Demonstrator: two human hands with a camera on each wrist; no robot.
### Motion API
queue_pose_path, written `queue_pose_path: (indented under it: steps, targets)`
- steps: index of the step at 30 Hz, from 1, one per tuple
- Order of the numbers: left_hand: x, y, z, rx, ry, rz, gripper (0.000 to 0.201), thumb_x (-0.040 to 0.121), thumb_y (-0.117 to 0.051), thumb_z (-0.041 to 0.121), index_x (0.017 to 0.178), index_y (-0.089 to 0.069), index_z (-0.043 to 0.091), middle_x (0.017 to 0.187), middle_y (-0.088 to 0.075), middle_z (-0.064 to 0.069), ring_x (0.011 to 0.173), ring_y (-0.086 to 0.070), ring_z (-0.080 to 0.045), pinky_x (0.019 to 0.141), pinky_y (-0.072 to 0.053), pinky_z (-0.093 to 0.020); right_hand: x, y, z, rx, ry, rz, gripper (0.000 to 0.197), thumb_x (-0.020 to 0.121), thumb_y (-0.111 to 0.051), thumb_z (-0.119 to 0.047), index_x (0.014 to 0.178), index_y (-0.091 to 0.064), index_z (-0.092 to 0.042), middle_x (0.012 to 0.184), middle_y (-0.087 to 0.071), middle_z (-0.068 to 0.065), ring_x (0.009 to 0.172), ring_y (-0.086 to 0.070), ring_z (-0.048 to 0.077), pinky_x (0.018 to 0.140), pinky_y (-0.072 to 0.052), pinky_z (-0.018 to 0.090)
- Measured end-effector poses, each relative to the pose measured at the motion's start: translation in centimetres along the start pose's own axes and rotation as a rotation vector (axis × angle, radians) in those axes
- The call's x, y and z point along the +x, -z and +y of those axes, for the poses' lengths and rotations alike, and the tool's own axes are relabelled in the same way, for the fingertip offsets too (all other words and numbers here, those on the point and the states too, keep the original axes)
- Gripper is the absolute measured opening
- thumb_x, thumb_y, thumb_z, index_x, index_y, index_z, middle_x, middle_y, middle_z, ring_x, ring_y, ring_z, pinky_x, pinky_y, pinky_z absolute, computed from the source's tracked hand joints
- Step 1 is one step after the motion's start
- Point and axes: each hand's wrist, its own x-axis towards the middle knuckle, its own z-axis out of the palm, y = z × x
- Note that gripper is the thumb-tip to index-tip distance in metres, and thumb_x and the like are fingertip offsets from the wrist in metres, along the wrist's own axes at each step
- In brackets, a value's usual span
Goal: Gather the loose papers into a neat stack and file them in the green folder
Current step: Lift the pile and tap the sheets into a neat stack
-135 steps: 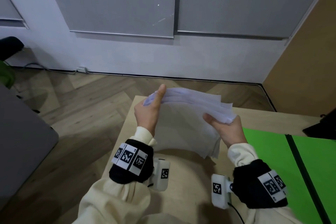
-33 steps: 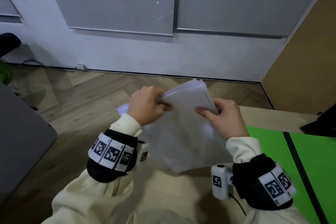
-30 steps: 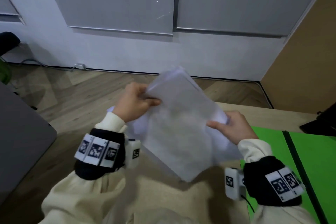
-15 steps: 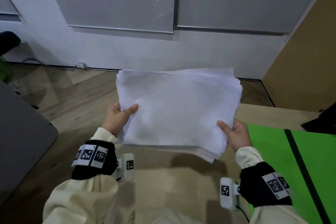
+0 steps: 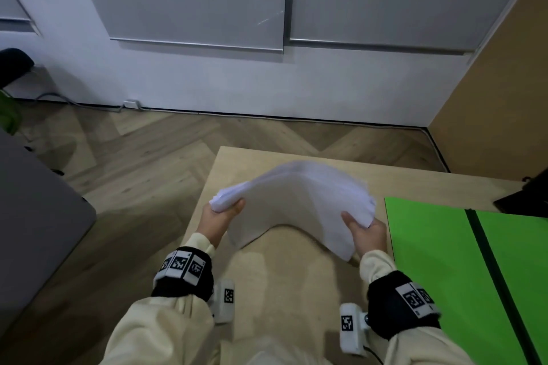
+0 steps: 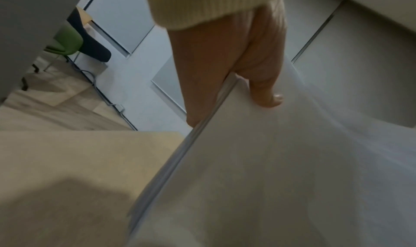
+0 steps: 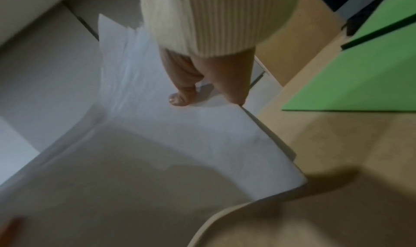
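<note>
Rightward, the green folder [image 5: 439, 261] lies open and flat on the pale wooden table [image 5: 296, 290], a dark spine strip down its middle, nothing between it and the papers. Above the table, the white paper stack [image 5: 296, 201] arches upward, left hand [image 5: 218, 221] and right hand [image 5: 366, 232] each gripping an end.

My feed is dim, with flat indoor light from above. The papers [image 5: 296, 204] throw a soft shadow on the table [image 5: 284, 281]. Both wrist views smear with motion blur, worst at the paper edges. I see wide-angle bending toward the head view's borders.
</note>
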Motion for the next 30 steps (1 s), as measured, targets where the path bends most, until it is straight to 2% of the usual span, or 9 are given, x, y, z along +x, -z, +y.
queue_pose_path:
  steps: [3, 6, 9, 12, 16, 22, 24, 26, 30]
  targets:
    - [0.3, 0.7, -0.1, -0.008, -0.028, 0.029, 0.043, 0.068, -0.075, 0.026, 0.106, -0.071, 0.005, 0.104, -0.073, -0.006, 0.096, -0.068, -0.013, 0.085, -0.053, -0.026, 0.1, 0.4, -1.0, 0.002, 0.083, -0.024, 0.02, 0.076, -0.075, -0.013, 0.094, -0.067, -0.008, 0.075, -0.065, 0.001, 0.06, -0.06, 0.005, 0.058, -0.05, 0.015]
    - [0.3, 0.9, -0.6, -0.022, -0.002, 0.017, 0.041, 0.064, -0.08, 0.028, 0.097, -0.073, 0.004, 0.092, -0.076, -0.006, 0.083, -0.071, -0.01, 0.073, -0.054, -0.021, 0.1, 0.4, -1.3, 0.098, 0.127, -0.009, 0.024, 0.077, -0.074, -0.017, 0.098, -0.064, -0.012, 0.079, -0.064, -0.007, 0.071, -0.059, 0.01, 0.055, -0.046, -0.001]
    - [0.6, 0.4, -0.5, -0.043, 0.003, 0.037, 0.02, 0.071, -0.079, 0.011, 0.089, -0.072, 0.006, 0.073, -0.075, 0.004, 0.069, -0.07, -0.002, 0.06, -0.052, -0.012, 0.5, 0.1, -2.2, 0.183, 0.225, 0.071, 0.024, 0.077, -0.074, -0.017, 0.097, -0.067, -0.009, 0.086, -0.067, -0.001, 0.077, -0.059, 0.007, 0.063, -0.048, 0.003]
    - [1.1, 0.4, -0.3, -0.036, 0.008, 0.001, 0.028, 0.066, -0.082, 0.008, 0.092, -0.072, 0.005, 0.08, -0.076, 0.0, 0.075, -0.071, -0.008, 0.062, -0.054, -0.015, 1.0, -0.4, -3.1, 0.159, 0.325, 0.017, 0.007, 0.077, -0.074, -0.011, 0.082, -0.071, -0.014, 0.069, -0.07, -0.015, 0.064, -0.058, -0.009, 0.062, -0.047, 0.006]
    - [2.2, 1.2, -0.6, -0.029, 0.014, -0.062, 0.047, 0.052, -0.087, 0.015, 0.096, -0.073, 0.007, 0.093, -0.076, -0.006, 0.085, -0.071, -0.014, 0.074, -0.055, -0.021, 1.9, 0.3, -2.8, 0.128, 0.341, 0.023, 0.02, 0.081, -0.069, -0.01, 0.068, -0.065, -0.024, 0.054, -0.064, -0.02, 0.049, -0.049, -0.009, 0.053, -0.042, 0.011]
    - [2.9, 1.3, -0.3, -0.048, 0.03, -0.082, 0.046, 0.059, -0.083, 0.002, 0.102, -0.071, 0.002, 0.089, -0.076, -0.001, 0.083, -0.069, -0.01, 0.071, -0.055, -0.015, 1.4, 1.7, -2.5, 0.174, 0.351, -0.077, 0.032, 0.082, -0.055, 0.008, 0.082, -0.056, -0.024, 0.087, -0.074, -0.005, 0.085, -0.065, 0.007, 0.081, -0.048, 0.024]
    - [3.0, 1.2, -0.3, -0.06, 0.038, -0.084, 0.047, 0.06, -0.083, 0.004, 0.105, -0.07, 0.001, 0.095, -0.074, -0.006, 0.086, -0.069, -0.012, 0.074, -0.056, -0.016, 0.6, 1.5, -2.7, 0.101, 0.413, -0.126, 0.029, 0.088, -0.056, -0.002, 0.106, -0.057, -0.024, 0.107, -0.068, 0.004, 0.103, -0.062, 0.013, 0.09, -0.046, 0.028]
    - [3.0, 1.2, -0.3, -0.07, 0.052, -0.088, 0.047, 0.057, -0.082, 0.009, 0.103, -0.071, 0.003, 0.092, -0.075, -0.004, 0.085, -0.069, -0.012, 0.072, -0.056, -0.015, 0.1, 1.2, -2.7, -0.078, 0.533, -0.132, 0.037, 0.089, -0.058, -0.016, 0.125, -0.055, -0.023, 0.118, -0.06, 0.0, 0.112, -0.056, 0.004, 0.095, -0.044, 0.018]
    - [2.6, 1.0, -0.1, -0.093, 0.067, -0.101, 0.04, 0.054, -0.081, 0.013, 0.093, -0.072, 0.014, 0.079, -0.076, 0.007, 0.077, -0.069, -0.006, 0.065, -0.053, -0.011, -0.5, 1.0, -1.9, -0.232, 0.633, -0.1, 0.04, 0.087, -0.052, -0.035, 0.126, -0.057, -0.027, 0.119, -0.052, -0.002, 0.111, -0.05, -0.004, 0.1, -0.039, 0.01]
